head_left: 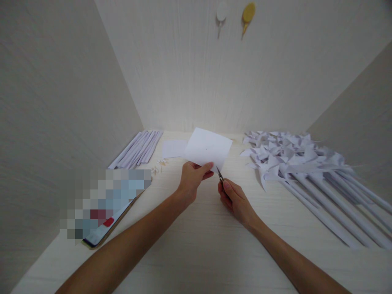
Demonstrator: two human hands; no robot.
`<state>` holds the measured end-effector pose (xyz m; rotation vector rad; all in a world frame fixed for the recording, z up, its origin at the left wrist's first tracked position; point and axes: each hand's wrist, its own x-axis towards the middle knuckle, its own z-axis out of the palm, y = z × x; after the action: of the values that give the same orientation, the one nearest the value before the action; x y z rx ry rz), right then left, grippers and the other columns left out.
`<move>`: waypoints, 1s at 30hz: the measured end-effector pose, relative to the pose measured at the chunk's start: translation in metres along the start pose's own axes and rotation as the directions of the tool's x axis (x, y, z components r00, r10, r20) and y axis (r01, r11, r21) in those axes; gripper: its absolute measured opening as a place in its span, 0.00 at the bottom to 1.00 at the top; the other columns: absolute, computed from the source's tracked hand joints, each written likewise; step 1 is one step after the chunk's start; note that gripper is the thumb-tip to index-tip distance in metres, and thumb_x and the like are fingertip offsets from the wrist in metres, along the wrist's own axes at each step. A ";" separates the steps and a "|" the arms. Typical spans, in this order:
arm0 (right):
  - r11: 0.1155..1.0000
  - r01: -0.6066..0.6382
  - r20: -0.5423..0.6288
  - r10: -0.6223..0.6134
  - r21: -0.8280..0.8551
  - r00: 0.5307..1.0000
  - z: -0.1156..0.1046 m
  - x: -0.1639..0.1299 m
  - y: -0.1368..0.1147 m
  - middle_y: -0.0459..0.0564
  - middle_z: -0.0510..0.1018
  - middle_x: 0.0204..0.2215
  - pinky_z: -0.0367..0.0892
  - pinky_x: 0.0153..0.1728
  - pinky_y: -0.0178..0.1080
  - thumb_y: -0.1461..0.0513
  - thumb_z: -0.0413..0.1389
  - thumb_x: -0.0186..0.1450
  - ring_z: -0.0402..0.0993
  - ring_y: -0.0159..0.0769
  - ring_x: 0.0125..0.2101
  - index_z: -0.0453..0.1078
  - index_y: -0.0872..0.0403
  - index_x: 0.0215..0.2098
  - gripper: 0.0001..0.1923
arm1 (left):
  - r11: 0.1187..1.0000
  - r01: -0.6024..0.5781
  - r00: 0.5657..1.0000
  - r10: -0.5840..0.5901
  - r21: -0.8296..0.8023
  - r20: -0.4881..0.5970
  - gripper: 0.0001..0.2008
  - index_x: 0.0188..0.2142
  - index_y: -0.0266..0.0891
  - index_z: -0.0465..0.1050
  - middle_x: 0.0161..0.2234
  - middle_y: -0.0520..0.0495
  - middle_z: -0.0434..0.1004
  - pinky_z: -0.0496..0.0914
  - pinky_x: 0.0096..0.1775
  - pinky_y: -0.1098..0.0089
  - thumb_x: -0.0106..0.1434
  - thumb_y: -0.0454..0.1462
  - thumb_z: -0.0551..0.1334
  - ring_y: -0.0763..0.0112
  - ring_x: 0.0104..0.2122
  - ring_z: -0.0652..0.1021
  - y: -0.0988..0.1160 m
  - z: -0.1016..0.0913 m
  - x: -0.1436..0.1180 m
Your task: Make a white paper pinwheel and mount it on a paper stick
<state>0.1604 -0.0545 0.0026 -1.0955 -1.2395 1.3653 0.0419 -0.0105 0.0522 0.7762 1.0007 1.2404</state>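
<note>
Pale wood-grain desk [196, 253], no readable writing, left hand [191, 179] pinching flat white paper sheet [208, 149] mid-desk, right hand [235, 200] fingers curled round small metal scissors [220, 174] at its lower edge, folded paper pinwheels [290, 157] right, rolled paper sticks [139, 149] left

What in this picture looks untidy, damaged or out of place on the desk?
Nothing is damaged. Only some small pale scraps lie scattered on the table, left of the left hand holding the paper square; the right hand holds scissors.

A single head-worn view looks forward and down, close over the desk [196, 253].
</note>
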 end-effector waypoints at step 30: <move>0.985 0.051 -0.052 -0.061 -0.168 0.997 -0.001 -0.001 0.001 0.37 0.51 0.12 0.42 0.13 0.30 0.49 0.43 0.62 0.45 0.24 0.13 0.54 0.53 0.21 0.19 | 1.000 -0.004 0.999 0.004 -0.009 0.048 0.09 0.25 0.32 0.72 0.24 0.48 0.76 0.71 0.30 0.71 0.40 0.33 0.66 0.74 0.24 0.74 -0.001 -0.001 0.001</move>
<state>0.1615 -0.0552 0.0012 -1.1969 -1.3512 1.1971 0.0412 -0.0094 0.0504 0.7976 0.9544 1.2234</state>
